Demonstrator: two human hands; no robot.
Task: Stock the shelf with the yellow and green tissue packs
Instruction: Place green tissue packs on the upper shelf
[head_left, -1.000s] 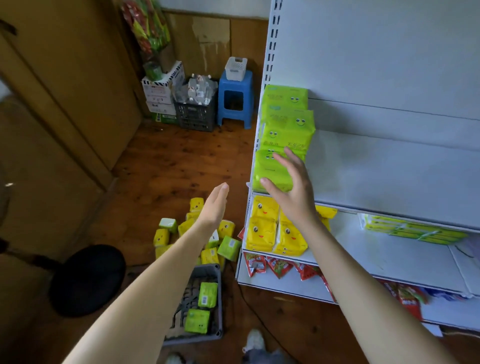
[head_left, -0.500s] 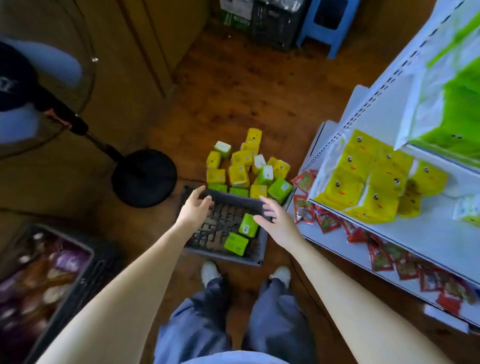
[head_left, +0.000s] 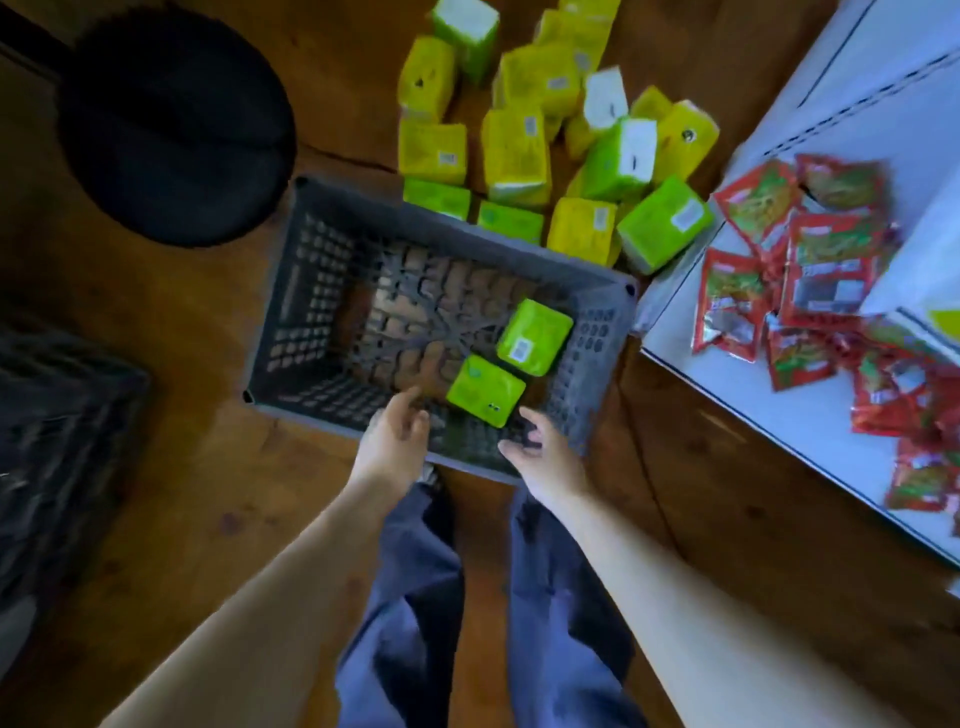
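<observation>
On the wood floor (head_left: 171, 364), dead centre, sits a grey crate (head_left: 304, 291), seen from straight above. Two green packs (head_left: 535, 336) lie on its lattice bottom toward 4 o'clock. They touch each other, the nearer one (head_left: 485, 391) close to the near wall.

The left hand (head_left: 392, 441) hangs over the near rim at 6 o'clock of the crate. Its fingers are loose and a little spread, gripping nothing, with the tips just left of the nearer pack. The right hand (head_left: 545, 460) is at 5 o'clock of the crate, over the same rim. Its fingers are slackly bent and empty, and the thumb points toward that pack. Blur hides whether either hand touches the rim.

Beyond the crate's far wall, at 12 to 1 o'clock, a pile (head_left: 519, 150) of yellow and green packs lies jumbled on the floor, with some packs against the wall.

At 3 o'clock a low white shelf (head_left: 727, 389) carries scattered red sachets (head_left: 810, 270); a sliver of green shows at the right edge above it. A black round base (head_left: 171, 119) is at 10 o'clock and a dark crate (head_left: 57, 441) at 9 o'clock. Blue trousers (head_left: 410, 597) fill 6 o'clock between the bare forearms.
</observation>
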